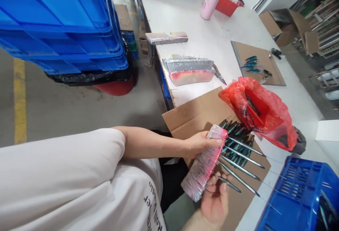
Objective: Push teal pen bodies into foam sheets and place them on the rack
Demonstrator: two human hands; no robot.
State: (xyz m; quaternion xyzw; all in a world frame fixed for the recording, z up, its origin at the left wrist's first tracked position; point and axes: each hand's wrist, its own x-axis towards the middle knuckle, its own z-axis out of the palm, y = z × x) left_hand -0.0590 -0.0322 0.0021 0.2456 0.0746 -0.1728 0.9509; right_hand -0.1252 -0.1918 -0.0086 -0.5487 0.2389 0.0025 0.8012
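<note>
- Grips with the left hand (198,144) the upper end of a pink-and-grey block (202,167), tilted above a cardboard sheet (198,109) on the bench (182,8)
- Holds in the right hand's (214,201) curled fingers a dark spindle (231,185), near the block's lower end
- Displays four silvery spindles (240,168) jutting from the block's pink edge
- Includes a pile of dark teal spindles (233,129) on the cardboard, beside a red plastic bag (278,114)

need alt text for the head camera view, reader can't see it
A person's left hand grips a pink-and-grey block with slender dark pieces sticking out of one edge, while the right hand holds another piece near that edge. Similar pieces lie piled on cardboard, near a red plastic bag and blue crate.
</note>
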